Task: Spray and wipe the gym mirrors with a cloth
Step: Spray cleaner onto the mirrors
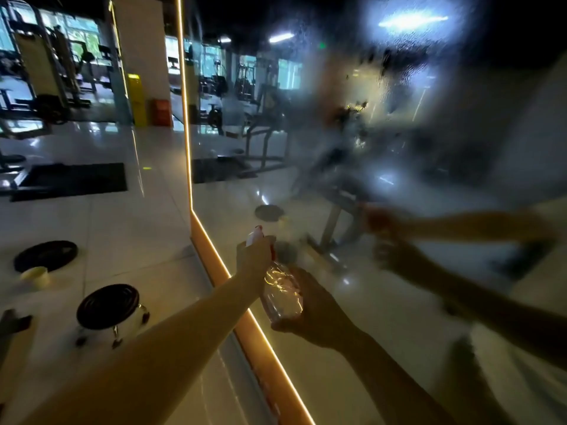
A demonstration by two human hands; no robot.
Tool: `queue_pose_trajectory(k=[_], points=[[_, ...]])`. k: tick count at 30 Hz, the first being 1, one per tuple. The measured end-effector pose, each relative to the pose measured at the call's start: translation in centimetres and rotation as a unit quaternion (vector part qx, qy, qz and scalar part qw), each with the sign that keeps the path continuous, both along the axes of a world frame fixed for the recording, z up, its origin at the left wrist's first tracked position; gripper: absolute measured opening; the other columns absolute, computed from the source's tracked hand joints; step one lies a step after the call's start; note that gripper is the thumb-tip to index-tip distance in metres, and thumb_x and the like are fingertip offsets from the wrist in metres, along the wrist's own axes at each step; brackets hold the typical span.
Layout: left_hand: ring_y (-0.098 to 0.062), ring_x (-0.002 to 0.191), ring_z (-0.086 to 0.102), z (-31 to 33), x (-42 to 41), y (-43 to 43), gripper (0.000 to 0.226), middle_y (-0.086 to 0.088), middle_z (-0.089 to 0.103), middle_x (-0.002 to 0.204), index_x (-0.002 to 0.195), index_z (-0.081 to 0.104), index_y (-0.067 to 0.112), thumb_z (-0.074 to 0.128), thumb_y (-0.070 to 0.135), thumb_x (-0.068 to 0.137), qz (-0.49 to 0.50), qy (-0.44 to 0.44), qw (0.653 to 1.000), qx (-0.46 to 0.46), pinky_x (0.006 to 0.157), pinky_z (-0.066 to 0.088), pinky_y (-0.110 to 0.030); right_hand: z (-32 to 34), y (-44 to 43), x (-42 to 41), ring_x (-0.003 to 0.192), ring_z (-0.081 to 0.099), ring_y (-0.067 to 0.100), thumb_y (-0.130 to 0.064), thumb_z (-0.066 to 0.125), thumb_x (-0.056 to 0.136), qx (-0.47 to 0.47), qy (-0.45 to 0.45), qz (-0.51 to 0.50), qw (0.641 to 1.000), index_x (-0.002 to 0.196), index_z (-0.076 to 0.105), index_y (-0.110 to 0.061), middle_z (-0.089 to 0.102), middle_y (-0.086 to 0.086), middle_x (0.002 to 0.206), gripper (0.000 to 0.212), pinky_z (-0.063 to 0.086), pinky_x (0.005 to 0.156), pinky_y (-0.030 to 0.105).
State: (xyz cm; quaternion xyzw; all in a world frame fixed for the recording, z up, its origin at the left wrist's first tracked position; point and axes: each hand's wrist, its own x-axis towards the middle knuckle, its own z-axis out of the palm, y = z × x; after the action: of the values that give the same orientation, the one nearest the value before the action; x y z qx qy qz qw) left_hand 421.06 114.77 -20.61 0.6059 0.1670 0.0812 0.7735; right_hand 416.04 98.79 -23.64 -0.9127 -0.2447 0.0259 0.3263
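Spray bottle [280,291] held in 2 hands, close before the mirror [399,142] — left hand [254,259] wrapped round neck at trigger, right hand [316,305] gripping the base. Glass misted with droplets.

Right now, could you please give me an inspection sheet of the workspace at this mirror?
Surface: mirror misted with spray droplets, unwiped.
Job's things: clear spray bottle held up; cloth not seen.
Clutter: stool, weight plate and cup on the floor.
Fingers: left hand grips the spray head; right hand holds the base.
Cables: nothing seen.
Surroundings: dim gym, machines, lit orange mirror frame.
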Motion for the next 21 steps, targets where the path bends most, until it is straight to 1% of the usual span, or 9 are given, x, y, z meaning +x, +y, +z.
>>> queue_pose_trajectory(k=[1, 3, 5, 7, 10, 14, 17, 19, 21], points=[[-0.022, 0.088, 0.061, -0.7, 0.2, 0.1, 0.003, -0.011, 0.061, 0.095, 0.104, 0.063, 0.026, 0.061, 0.023, 0.104, 0.010, 0.013, 1.000, -0.017, 0.082, 0.052, -0.037, -0.4, 0.1, 0.1, 0.141, 0.046, 0.018, -0.065, 0.086, 0.068, -0.008, 0.005, -0.001, 1.000, 0.160, 0.022, -0.033, 0.039, -0.007, 0.159, 0.117, 0.045, 0.114, 0.046], [-0.021, 0.084, 0.062, -2.2, 0.9, 0.6, 0.010, -0.009, 0.063, 0.087, 0.093, 0.065, 0.029, 0.063, 0.027, 0.103, 0.029, 0.032, 0.998, -0.037, 0.081, 0.052, -0.038, -1.3, 0.3, 0.4, 0.142, 0.045, 0.020, -0.059, 0.088, 0.070, -0.018, 0.017, -0.005, 1.000, 0.161, 0.021, -0.029, 0.039, -0.005, 0.160, 0.117, 0.043, 0.115, 0.047], [-0.022, 0.085, 0.062, -3.3, 1.6, 0.9, 0.003, -0.009, 0.062, 0.090, 0.100, 0.066, 0.026, 0.065, 0.023, 0.100, 0.012, 0.038, 0.999, -0.026, 0.081, 0.053, -0.038, -2.0, 0.6, 0.7, 0.143, 0.042, 0.020, -0.056, 0.089, 0.071, -0.021, 0.028, -0.011, 0.999, 0.161, 0.019, -0.031, 0.037, -0.005, 0.161, 0.117, 0.041, 0.116, 0.046], [-0.023, 0.086, 0.063, -4.1, 1.9, 1.3, 0.006, -0.012, 0.063, 0.096, 0.106, 0.065, 0.019, 0.064, 0.020, 0.101, -0.004, 0.051, 0.998, -0.035, 0.079, 0.054, -0.035, -2.7, 1.0, 1.1, 0.142, 0.043, 0.018, -0.056, 0.088, 0.072, -0.026, 0.033, -0.017, 0.999, 0.162, 0.019, -0.033, 0.038, -0.007, 0.160, 0.115, 0.042, 0.116, 0.043], [-0.021, 0.083, 0.064, -5.3, 2.3, 2.1, 0.004, -0.012, 0.065, 0.094, 0.098, 0.064, 0.019, 0.062, 0.017, 0.101, -0.009, 0.068, 0.997, -0.040, 0.075, 0.054, -0.033, -3.9, 1.6, 1.8, 0.140, 0.045, 0.018, -0.057, 0.088, 0.072, -0.038, 0.048, -0.023, 0.998, 0.160, 0.020, -0.035, 0.040, -0.007, 0.157, 0.113, 0.044, 0.113, 0.041], [-0.020, 0.081, 0.056, -6.5, 3.5, 3.3, 0.021, -0.010, 0.059, 0.088, 0.090, 0.057, 0.025, 0.054, 0.010, 0.104, -0.010, 0.083, 0.995, -0.059, 0.083, 0.049, -0.037, -5.0, 3.1, 2.6, 0.135, 0.050, 0.015, -0.068, 0.085, 0.066, -0.041, 0.066, -0.022, 0.997, 0.156, 0.024, -0.042, 0.046, -0.011, 0.152, 0.112, 0.047, 0.111, 0.043], [-0.019, 0.080, 0.056, -6.4, 4.8, 4.6, 0.019, -0.009, 0.060, 0.088, 0.089, 0.056, 0.028, 0.056, 0.018, 0.105, 0.005, 0.102, 0.993, -0.061, 0.082, 0.048, -0.037, -5.7, 4.5, 3.7, 0.134, 0.051, 0.016, -0.074, 0.081, 0.063, -0.038, 0.070, -0.025, 0.996, 0.156, 0.022, -0.042, 0.046, -0.012, 0.151, 0.115, 0.050, 0.108, 0.046], [-0.018, 0.079, 0.056, -6.4, 5.5, 5.4, 0.020, -0.008, 0.060, 0.089, 0.088, 0.056, 0.032, 0.059, 0.019, 0.104, 0.005, 0.099, 0.994, -0.055, 0.080, 0.049, -0.036, -5.8, 5.5, 4.5, 0.133, 0.052, 0.016, -0.071, 0.081, 0.065, -0.036, 0.067, -0.022, 0.997, 0.156, 0.023, -0.041, 0.047, -0.011, 0.150, 0.112, 0.050, 0.108, 0.046], [-0.019, 0.081, 0.056, -6.4, 6.2, 6.3, 0.018, -0.009, 0.060, 0.091, 0.093, 0.057, 0.030, 0.057, 0.015, 0.104, -0.005, 0.080, 0.996, -0.047, 0.081, 0.050, -0.036, -5.4, 6.3, 5.1, 0.134, 0.051, 0.017, -0.065, 0.084, 0.069, -0.035, 0.057, -0.020, 0.998, 0.157, 0.023, -0.040, 0.046, -0.009, 0.151, 0.110, 0.048, 0.109, 0.045]])
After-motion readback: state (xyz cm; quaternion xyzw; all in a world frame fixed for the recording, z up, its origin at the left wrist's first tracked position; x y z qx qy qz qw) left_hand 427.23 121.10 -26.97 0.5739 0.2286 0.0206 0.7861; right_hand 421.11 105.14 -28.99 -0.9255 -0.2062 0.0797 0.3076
